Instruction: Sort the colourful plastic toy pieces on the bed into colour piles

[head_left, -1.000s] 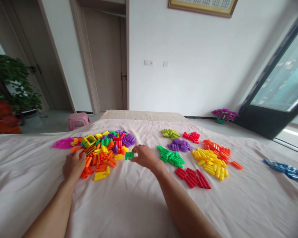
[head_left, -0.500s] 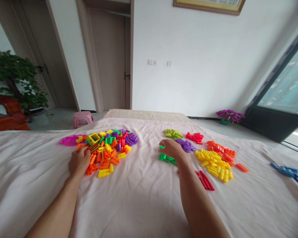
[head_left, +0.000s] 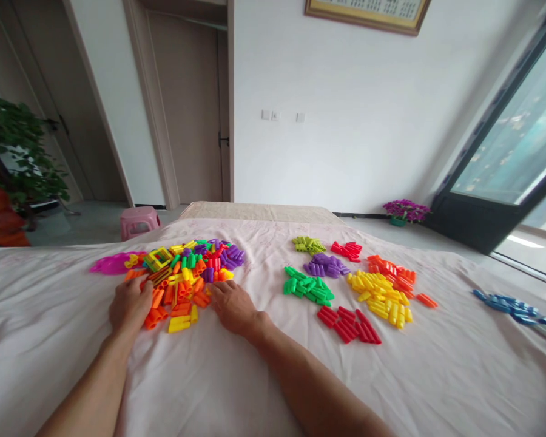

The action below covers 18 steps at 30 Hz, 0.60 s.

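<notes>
A mixed heap of plastic tube-shaped pieces [head_left: 182, 290] in orange, yellow, green, red and purple lies on the pale cloth. At its left edge rests my left hand [head_left: 130, 303], fingers loosely bent against orange pieces, thumb apart. My right hand [head_left: 233, 308] reaches the heap's right edge, its fingers bent down by orange and yellow pieces; the fingertips are partly hidden. To the right lie single-colour groups: green pieces [head_left: 307, 287], purple pieces [head_left: 326, 266], red pieces [head_left: 348, 325], yellow pieces [head_left: 380, 296] and orange-red pieces [head_left: 394, 273].
Lime pieces [head_left: 308, 244] and a second red group [head_left: 346, 250] sit farther back. Blue pieces [head_left: 514, 305] lie at the far right. Behind the heap's left side is a flat magenta piece [head_left: 109, 264]. A pink stool [head_left: 140, 221] stands past the wrinkled cloth [head_left: 236, 382].
My right hand has moved left from the green group to the mixed heap, uncovering the green and red groups. My left hand stays at the heap's left edge. The view has shifted slightly.
</notes>
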Available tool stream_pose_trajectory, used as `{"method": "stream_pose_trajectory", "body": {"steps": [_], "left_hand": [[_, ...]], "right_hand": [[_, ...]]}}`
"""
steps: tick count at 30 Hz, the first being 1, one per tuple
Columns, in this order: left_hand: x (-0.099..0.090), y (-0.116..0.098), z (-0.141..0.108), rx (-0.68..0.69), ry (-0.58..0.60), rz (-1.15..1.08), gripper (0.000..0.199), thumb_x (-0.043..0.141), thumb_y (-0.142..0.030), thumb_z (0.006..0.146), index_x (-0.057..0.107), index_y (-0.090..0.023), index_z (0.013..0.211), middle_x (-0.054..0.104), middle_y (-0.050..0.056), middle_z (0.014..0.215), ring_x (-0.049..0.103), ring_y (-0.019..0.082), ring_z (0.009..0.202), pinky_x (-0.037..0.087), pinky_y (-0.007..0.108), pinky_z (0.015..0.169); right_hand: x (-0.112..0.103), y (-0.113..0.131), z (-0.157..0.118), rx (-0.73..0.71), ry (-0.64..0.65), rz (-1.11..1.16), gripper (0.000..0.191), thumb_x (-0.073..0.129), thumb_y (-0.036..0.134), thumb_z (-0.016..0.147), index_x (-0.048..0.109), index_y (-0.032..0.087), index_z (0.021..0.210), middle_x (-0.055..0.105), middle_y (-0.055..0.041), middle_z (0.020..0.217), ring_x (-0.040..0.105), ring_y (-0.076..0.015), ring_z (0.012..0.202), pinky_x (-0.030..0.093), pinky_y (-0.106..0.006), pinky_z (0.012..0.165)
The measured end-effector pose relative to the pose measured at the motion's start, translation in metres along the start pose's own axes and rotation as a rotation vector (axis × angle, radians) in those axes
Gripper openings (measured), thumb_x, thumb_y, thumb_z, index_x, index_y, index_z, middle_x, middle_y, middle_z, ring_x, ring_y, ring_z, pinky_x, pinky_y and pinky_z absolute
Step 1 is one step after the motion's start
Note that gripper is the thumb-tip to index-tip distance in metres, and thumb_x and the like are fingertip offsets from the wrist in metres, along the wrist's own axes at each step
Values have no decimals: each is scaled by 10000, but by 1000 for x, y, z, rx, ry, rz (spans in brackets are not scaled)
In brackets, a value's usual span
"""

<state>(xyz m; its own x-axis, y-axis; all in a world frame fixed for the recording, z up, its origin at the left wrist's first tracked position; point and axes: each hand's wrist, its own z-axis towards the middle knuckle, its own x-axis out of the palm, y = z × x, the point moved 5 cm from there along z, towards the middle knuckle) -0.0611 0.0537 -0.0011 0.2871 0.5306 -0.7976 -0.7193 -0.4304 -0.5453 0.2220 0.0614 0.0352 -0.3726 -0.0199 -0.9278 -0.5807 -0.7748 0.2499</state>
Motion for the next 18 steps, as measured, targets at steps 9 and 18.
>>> {"method": "stream_pose_trajectory", "body": {"steps": [9, 18], "left_hand": [[-1, 0, 1, -47, 43, 8, 573, 328, -476, 929, 607, -198, 1345, 573, 200, 1344, 550, 363, 1215, 483, 505, 974], [3, 5, 4, -77, 77, 63, 636, 304, -539, 906, 586, -204, 1367, 578, 200, 1355, 585, 373, 1161, 504, 514, 932]], "right_hand": [[3, -5, -3, 107, 42, -89, 192, 554, 265, 954, 689, 210, 1079, 637, -86, 1108, 565, -230, 1043, 486, -325, 842], [-70, -60, -41, 328, -23, -99, 247, 577, 287, 947, 700, 202, 1143, 684, -91, 1094, 613, -219, 1025, 453, -302, 861]]}}
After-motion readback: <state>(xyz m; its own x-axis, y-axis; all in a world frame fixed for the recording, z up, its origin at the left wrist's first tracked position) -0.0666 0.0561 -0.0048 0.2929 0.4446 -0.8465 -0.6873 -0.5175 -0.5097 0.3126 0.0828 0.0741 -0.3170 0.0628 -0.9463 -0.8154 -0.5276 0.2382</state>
